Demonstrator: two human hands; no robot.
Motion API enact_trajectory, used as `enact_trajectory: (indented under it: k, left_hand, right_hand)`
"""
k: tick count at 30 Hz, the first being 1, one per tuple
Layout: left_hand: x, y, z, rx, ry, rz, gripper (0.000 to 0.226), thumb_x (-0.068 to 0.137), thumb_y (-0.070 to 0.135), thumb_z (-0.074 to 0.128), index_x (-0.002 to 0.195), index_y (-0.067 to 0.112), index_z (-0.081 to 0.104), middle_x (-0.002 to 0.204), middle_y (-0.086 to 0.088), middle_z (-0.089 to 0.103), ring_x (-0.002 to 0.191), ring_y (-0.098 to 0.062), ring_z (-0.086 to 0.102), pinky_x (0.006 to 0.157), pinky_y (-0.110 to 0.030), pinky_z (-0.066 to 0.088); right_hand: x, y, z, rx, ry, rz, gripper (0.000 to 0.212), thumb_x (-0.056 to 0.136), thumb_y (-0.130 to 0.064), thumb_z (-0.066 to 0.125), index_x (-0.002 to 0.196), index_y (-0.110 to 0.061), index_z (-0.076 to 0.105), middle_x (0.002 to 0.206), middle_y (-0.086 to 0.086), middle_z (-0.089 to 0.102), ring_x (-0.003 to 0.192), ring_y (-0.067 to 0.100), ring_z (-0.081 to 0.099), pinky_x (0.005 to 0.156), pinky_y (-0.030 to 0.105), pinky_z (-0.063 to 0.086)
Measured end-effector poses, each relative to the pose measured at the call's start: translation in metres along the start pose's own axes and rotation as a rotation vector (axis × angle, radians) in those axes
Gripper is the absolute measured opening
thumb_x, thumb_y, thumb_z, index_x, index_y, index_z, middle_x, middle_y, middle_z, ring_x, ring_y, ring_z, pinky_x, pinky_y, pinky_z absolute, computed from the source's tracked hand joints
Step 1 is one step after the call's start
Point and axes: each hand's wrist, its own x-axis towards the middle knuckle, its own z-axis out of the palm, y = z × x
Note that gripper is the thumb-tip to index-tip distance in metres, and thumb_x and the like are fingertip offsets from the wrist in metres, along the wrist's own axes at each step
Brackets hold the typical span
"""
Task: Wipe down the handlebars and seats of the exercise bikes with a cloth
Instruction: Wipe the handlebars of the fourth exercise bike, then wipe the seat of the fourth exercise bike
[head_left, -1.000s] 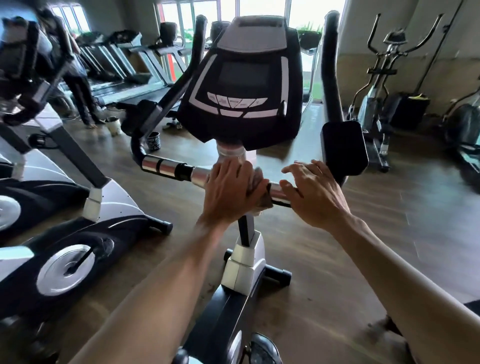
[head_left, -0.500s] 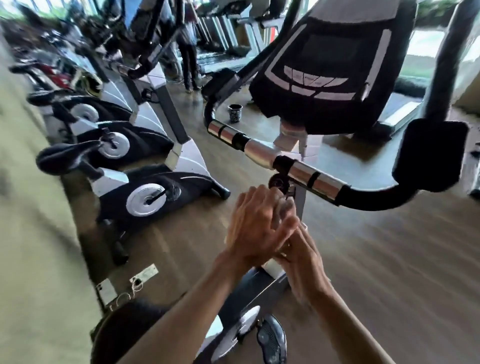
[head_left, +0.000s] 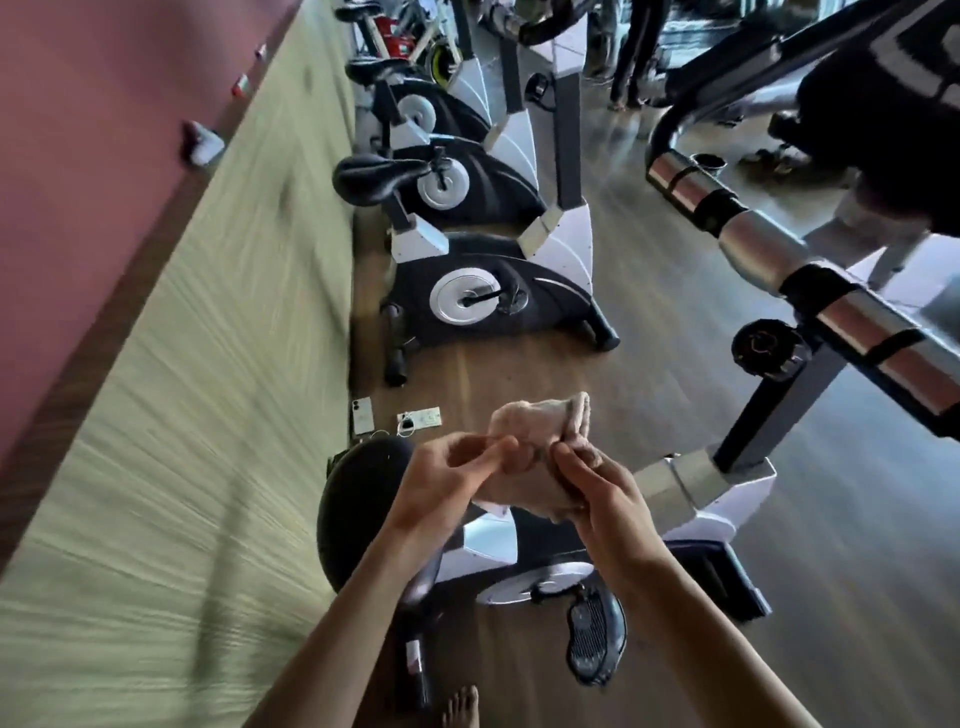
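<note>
The cloth (head_left: 540, 441) was pinched between the left hand (head_left: 457, 478) and right hand (head_left: 597, 488), each grip curled on it, above the seat (head_left: 358, 499).

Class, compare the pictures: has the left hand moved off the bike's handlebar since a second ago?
Yes. The left hand has come down off the handlebar and now holds the cloth well below it, beside the seat.

left hand (head_left: 457, 480): fingers curled, pinching cloth (head_left: 540, 436) | right hand (head_left: 597, 488): curled, gripping cloth from beneath | both forearms raised, hands meeting at cloth
</note>
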Motion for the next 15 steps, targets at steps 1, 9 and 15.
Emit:
enact_trajectory:
  k: [1, 9, 15]
  left_hand:
    - [-0.001, -0.009, -0.009, -0.083, 0.001, -0.041, 0.051, 0.078, 0.042, 0.082, 0.112, 0.005, 0.075, 0.103, -0.013, 0.078, 0.097, -0.031, 0.075, 0.089, -0.042, 0.061]
    - [-0.009, -0.097, -0.06, -0.428, 0.148, -0.308, 0.043, 0.08, 0.01, 0.077, 0.12, -0.003, 0.069, 0.117, -0.025, 0.072, 0.114, -0.042, 0.068, 0.104, -0.052, 0.053]
    - [0.012, -0.154, -0.08, -0.545, 0.464, -0.491, 0.016, 0.088, 0.006, 0.076, 0.103, 0.001, 0.074, 0.092, -0.012, 0.078, 0.085, -0.023, 0.075, 0.083, -0.036, 0.059]
  right_hand:
    - [0.005, 0.004, 0.004, -0.013, -0.026, 0.024, 0.026, 0.093, -0.028, 0.059, 0.094, -0.01, 0.077, 0.092, 0.008, 0.077, 0.083, 0.013, 0.072, 0.066, 0.023, 0.055]
    - [0.068, 0.075, 0.029, -0.389, -0.161, 0.143, 0.007, 0.096, -0.02, 0.068, 0.098, -0.014, 0.071, 0.083, -0.001, 0.074, 0.08, 0.015, 0.067, 0.071, 0.029, 0.053]
    - [0.142, 0.139, 0.071, -0.864, -0.124, 0.086, 0.026, 0.088, -0.037, 0.078, 0.102, -0.019, 0.065, 0.091, -0.006, 0.071, 0.085, 0.011, 0.068, 0.071, 0.026, 0.054]
